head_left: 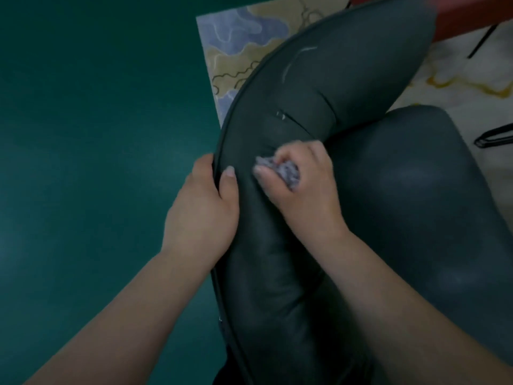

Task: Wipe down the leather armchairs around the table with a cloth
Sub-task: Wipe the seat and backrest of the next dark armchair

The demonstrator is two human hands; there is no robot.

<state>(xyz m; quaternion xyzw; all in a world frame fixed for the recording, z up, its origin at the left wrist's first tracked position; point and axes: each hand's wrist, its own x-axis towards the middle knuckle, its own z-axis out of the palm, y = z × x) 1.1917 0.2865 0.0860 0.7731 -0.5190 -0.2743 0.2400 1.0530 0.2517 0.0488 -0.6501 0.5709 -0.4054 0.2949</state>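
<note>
Cloth, grey and bunched into a wad, sits in my right hand, fingers curled round it and pressing it onto the curved padded back of the dark leather armchair, near the middle of the scene. My left hand grips the chair's piped outer edge just left of the cloth, thumb lying on the leather and fingers wrapped over the rim. The two hands are close but not touching. The seat cushion bulges to the right. Green floor fills the left side; a patterned rug lies at the far side, beyond the chair.
</note>
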